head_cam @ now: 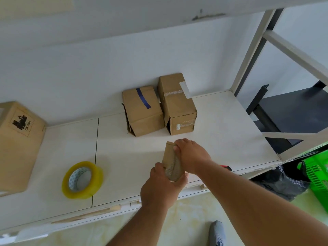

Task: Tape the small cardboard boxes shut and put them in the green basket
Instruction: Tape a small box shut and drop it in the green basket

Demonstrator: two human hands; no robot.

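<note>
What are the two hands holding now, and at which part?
Both hold one small cardboard box: the left hand grips its near end, the right hand its far end and right side.

The green basket (317,173) and large carton (17,146) are cut off by edges.

Looks like a plain packing corner in a storeroom or back room: a bare white shelf-table (221,118) against a scuffed white wall (88,59), brown cardboard boxes (143,110) parked on it, a roll of clear packing tape (82,180), a green plastic basket (317,174) and a black bag (282,183) down on the tiled floor (191,210).
</note>
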